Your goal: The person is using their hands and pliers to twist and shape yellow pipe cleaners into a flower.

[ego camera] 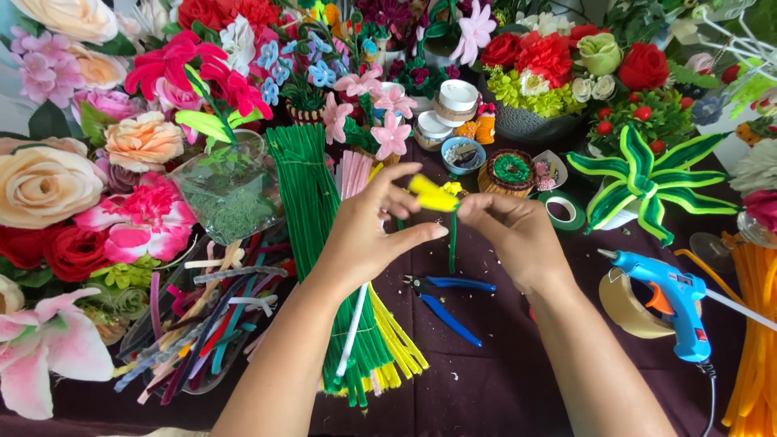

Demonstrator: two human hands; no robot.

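Note:
My left hand (368, 226) and my right hand (514, 235) meet over the dark table (502, 380). Between them is a small flower made of yellow pipe cleaner (433, 195) on a green stem (452, 241) that hangs straight down. The left fingers pinch a yellow petal from the left side. The right fingers grip the flower's base, at the top of the stem. Below the hands lie blue-handled pliers (449, 295).
A bundle of green pipe cleaners (312, 210) and yellow ones (396, 340) lie left of centre. A blue glue gun (676, 299) and a tape roll (627, 307) sit at right. A clear tray of offcuts (194, 324) and many artificial flowers (48, 182) crowd the left and back.

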